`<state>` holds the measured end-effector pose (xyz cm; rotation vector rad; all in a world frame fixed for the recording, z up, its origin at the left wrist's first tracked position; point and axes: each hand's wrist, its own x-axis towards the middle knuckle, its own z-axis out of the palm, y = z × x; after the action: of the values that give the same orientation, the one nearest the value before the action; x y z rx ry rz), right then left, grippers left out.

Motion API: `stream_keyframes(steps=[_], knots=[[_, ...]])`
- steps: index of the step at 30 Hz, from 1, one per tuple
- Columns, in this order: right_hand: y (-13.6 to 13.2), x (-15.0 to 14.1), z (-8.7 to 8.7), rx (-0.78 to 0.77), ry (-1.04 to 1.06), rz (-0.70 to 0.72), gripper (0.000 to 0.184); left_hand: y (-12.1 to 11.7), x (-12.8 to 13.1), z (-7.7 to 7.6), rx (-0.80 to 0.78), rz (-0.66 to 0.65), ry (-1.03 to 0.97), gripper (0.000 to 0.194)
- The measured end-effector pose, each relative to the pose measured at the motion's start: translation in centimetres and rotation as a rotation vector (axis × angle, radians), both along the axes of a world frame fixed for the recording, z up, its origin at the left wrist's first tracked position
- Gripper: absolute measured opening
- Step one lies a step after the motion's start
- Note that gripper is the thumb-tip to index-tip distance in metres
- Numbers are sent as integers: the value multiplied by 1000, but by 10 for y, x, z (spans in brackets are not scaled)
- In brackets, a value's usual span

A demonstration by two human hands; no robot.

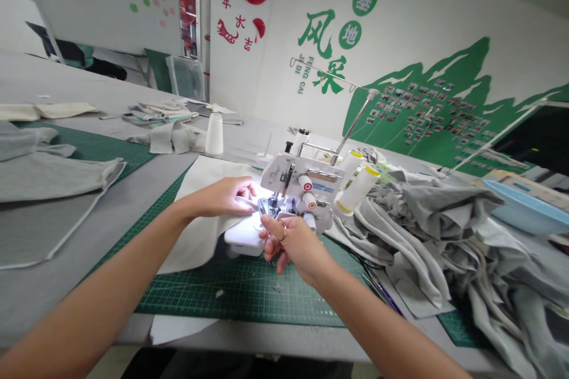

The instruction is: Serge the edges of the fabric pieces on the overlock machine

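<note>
Left hand [237, 196] seemed to pinch edge of pale cloth [193, 243]; right hand [296, 240], fingers curled, just beside, hold unclear. Cloth lay beneath left wrist, looked light, soft, rucking easily; best held flat near edge. Sewing machine [296, 174] stood just beyond hands.

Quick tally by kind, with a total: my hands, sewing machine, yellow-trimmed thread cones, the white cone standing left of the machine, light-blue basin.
Hands: 2 (left hand, right hand)
Sewing machine: 1
Yellow-trimmed thread cones: 2 visible
White cone left of the machine: 1
Light-blue basin: 1
Total: 7
</note>
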<state>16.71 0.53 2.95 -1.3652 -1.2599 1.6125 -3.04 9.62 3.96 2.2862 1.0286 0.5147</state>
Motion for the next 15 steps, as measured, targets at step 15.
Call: stream_keyframes(steps=[15], knots=[[0, 0, -11, 126, -71, -20, 53, 4, 3, -7, -11, -100, -20, 27]])
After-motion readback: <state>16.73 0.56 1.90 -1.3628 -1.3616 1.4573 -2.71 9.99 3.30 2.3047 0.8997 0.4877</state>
